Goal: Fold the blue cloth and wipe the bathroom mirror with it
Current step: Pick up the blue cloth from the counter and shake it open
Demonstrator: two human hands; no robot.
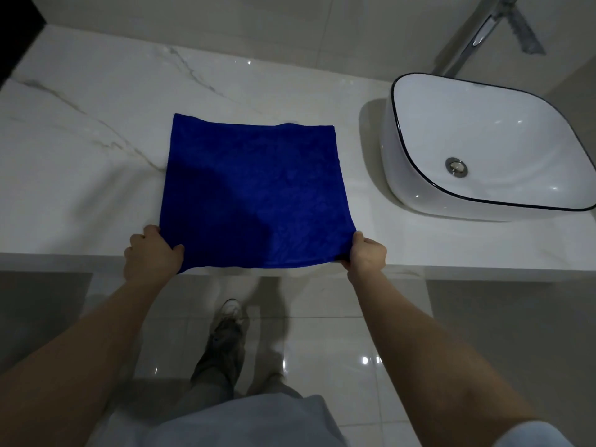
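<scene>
The blue cloth (254, 191) lies spread flat on the white marble counter (80, 150), its near edge at the counter's front edge. My left hand (151, 253) pinches the cloth's near left corner. My right hand (366, 251) pinches the near right corner. Both near corners are lifted slightly off the counter. The mirror is out of view.
A white basin (419, 162) with a dark rim stands on the counter to the right of the cloth. A chrome tap (474, 37) rises behind it. Pale wall tiles (225, 17) back the counter. Glossy floor tiles (322, 343) and my shoe (230, 309) show below.
</scene>
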